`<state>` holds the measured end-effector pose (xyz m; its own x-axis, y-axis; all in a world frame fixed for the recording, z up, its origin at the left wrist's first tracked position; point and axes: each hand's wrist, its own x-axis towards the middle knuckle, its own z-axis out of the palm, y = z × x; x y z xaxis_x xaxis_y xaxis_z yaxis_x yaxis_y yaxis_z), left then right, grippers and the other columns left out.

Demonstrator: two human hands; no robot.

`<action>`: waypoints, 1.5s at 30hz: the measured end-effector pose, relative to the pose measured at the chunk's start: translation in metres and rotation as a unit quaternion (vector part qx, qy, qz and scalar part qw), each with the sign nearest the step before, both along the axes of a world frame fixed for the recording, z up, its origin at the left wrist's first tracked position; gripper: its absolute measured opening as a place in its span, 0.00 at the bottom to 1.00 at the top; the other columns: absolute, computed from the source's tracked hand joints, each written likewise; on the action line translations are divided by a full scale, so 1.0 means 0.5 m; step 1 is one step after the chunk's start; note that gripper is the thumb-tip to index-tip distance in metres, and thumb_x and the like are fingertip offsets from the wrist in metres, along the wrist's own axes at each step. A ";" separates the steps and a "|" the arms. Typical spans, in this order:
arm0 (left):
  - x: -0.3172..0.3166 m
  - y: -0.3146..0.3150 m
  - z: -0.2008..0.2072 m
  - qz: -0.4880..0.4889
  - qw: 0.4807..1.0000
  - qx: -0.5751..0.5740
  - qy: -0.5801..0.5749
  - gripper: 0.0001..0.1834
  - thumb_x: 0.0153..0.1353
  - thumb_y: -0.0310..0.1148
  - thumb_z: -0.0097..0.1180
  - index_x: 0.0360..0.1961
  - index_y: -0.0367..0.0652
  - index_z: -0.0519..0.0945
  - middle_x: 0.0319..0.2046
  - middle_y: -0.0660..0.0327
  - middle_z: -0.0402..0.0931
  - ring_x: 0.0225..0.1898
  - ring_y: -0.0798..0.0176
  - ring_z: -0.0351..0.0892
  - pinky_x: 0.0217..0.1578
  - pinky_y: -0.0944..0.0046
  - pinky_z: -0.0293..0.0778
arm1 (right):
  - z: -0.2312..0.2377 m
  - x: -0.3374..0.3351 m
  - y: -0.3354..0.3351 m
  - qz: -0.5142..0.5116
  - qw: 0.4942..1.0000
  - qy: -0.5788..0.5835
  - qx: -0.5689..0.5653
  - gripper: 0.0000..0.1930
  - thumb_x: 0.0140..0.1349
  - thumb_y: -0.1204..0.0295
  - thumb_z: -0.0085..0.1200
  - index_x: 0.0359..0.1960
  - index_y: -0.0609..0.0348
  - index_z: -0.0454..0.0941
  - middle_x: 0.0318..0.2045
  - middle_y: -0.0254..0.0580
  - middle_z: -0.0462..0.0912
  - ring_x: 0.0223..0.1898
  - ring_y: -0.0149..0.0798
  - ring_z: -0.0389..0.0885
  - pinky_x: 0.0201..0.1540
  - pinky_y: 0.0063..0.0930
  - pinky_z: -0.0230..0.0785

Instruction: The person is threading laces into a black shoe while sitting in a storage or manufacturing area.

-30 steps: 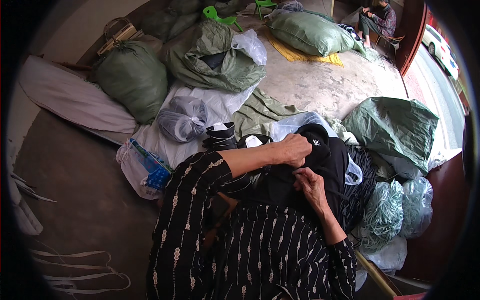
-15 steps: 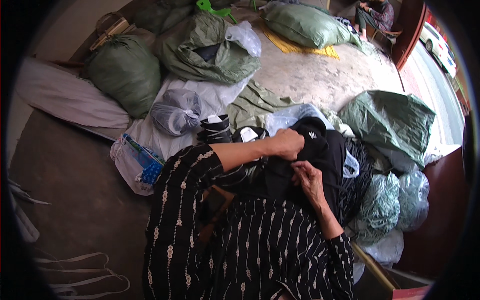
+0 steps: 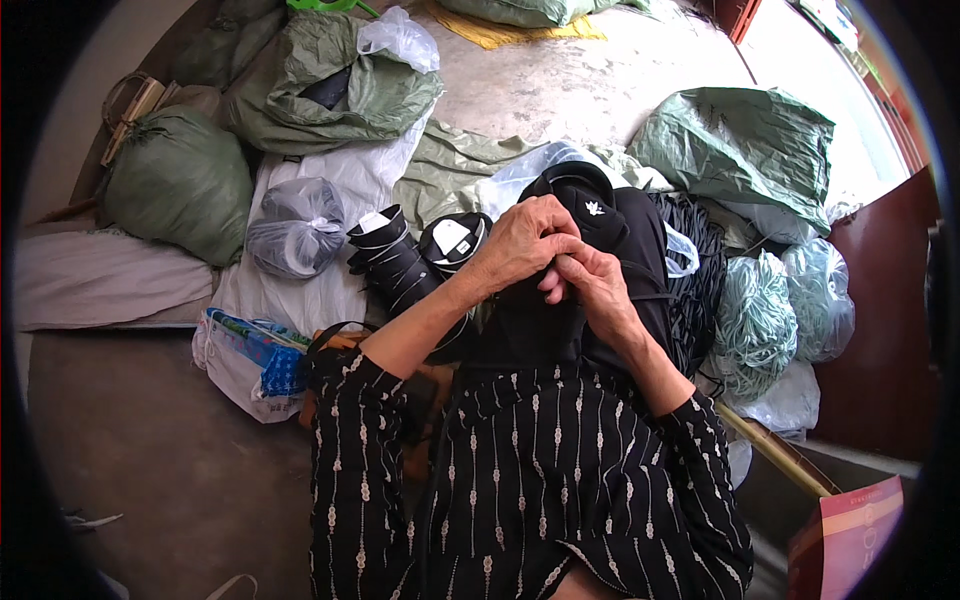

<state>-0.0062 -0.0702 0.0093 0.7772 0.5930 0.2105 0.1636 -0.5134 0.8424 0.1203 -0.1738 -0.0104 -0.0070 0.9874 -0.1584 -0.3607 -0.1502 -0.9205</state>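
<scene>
Above my lap my left hand (image 3: 528,242) and my right hand (image 3: 598,287) meet, their fingertips pinched together. Whatever they hold is too small or hidden to make out. Just beyond them lies a black fabric piece that looks like a cap (image 3: 592,212), with a rounded opening and a small white emblem. Black cloth covers my lap beneath both hands. By my left forearm is a stack of black rolled or nested pieces (image 3: 388,262), bound with thin cord. Next to it, another black stack (image 3: 455,240) carries a white label.
On the left are a tied clear bag of dark goods (image 3: 297,228) and a full green sack (image 3: 178,185). To the right are black cords (image 3: 693,265), a bundle of pale green cords (image 3: 755,325) and a green woven sack (image 3: 735,150). A pole (image 3: 780,450) slants at lower right.
My hands, apart before, now touch at the fingertips. The left has moved down towards the right, uncovering more of the black stacks. The view has shifted, so the surroundings sit further left and higher.
</scene>
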 end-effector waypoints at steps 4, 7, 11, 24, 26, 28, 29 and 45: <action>-0.024 -0.024 -0.037 -0.004 0.999 0.032 0.008 0.26 0.53 0.53 0.59 0.41 0.41 0.74 0.35 0.59 0.78 0.39 0.52 0.70 0.44 0.59 0.67 | -0.018 0.031 -0.004 -0.044 0.998 -0.034 0.001 0.13 0.67 0.68 0.45 0.36 0.66 0.77 0.23 0.39 0.79 0.20 0.27 0.75 0.27 0.17 0.69; -0.043 -0.043 -0.057 -0.019 0.993 0.101 0.056 0.39 0.39 0.55 0.67 0.50 0.45 0.69 0.41 0.65 0.75 0.48 0.56 0.66 0.51 0.54 0.61 | 0.012 0.197 -0.047 -0.057 0.984 -0.147 0.085 0.15 0.66 0.65 0.46 0.36 0.68 0.77 0.21 0.39 0.79 0.20 0.28 0.76 0.25 0.16 0.67; -0.049 -0.056 -0.069 -0.022 0.984 0.161 0.072 0.47 0.32 0.53 0.71 0.54 0.47 0.65 0.45 0.66 0.72 0.51 0.56 0.64 0.52 0.51 0.59 | 0.217 0.661 -0.128 -0.225 0.940 -0.212 0.148 0.12 0.67 0.69 0.41 0.42 0.64 0.74 0.32 0.35 0.78 0.29 0.25 0.73 0.35 0.17 0.68; -0.118 -0.073 -0.068 0.003 0.999 -0.045 -0.024 0.32 0.47 0.27 0.64 0.56 0.42 0.67 0.51 0.57 0.72 0.50 0.59 0.72 0.55 0.63 0.66 | 0.044 0.625 -0.146 -0.356 0.911 -0.197 0.070 0.13 0.67 0.64 0.46 0.42 0.62 0.75 0.28 0.34 0.76 0.31 0.28 0.74 0.37 0.21 0.67; -0.127 -0.084 -0.071 0.078 0.995 -0.065 -0.013 0.27 0.50 0.28 0.63 0.52 0.40 0.70 0.46 0.57 0.75 0.43 0.64 0.75 0.46 0.67 0.70 | 0.041 0.490 -0.093 -0.260 0.943 -0.195 0.070 0.14 0.67 0.63 0.47 0.42 0.61 0.76 0.27 0.35 0.77 0.26 0.26 0.75 0.30 0.19 0.67; -0.121 -0.086 -0.071 0.095 0.994 -0.043 0.027 0.26 0.50 0.29 0.63 0.51 0.38 0.70 0.41 0.58 0.76 0.38 0.65 0.74 0.42 0.67 0.71 | 0.043 0.367 -0.052 -0.173 0.944 -0.281 0.014 0.14 0.67 0.62 0.45 0.41 0.61 0.76 0.25 0.33 0.76 0.21 0.23 0.72 0.24 0.16 0.64; -0.116 -0.088 -0.069 0.107 0.992 -0.019 0.064 0.24 0.50 0.29 0.63 0.49 0.37 0.71 0.35 0.59 0.77 0.33 0.66 0.74 0.37 0.66 0.71 | 0.043 0.313 -0.041 -0.111 0.939 -0.326 0.002 0.15 0.68 0.62 0.43 0.40 0.62 0.76 0.24 0.31 0.75 0.19 0.21 0.70 0.22 0.14 0.61; -0.085 -0.162 -0.136 -0.002 0.958 0.286 0.000 0.20 0.40 0.35 0.68 0.38 0.49 0.80 0.38 0.69 0.73 0.46 0.61 0.67 0.44 0.60 0.61 | 0.084 0.181 0.091 0.031 0.980 0.187 -0.069 0.10 0.67 0.63 0.44 0.43 0.52 0.74 0.16 0.18 0.61 0.14 0.19 0.53 0.17 0.17 0.45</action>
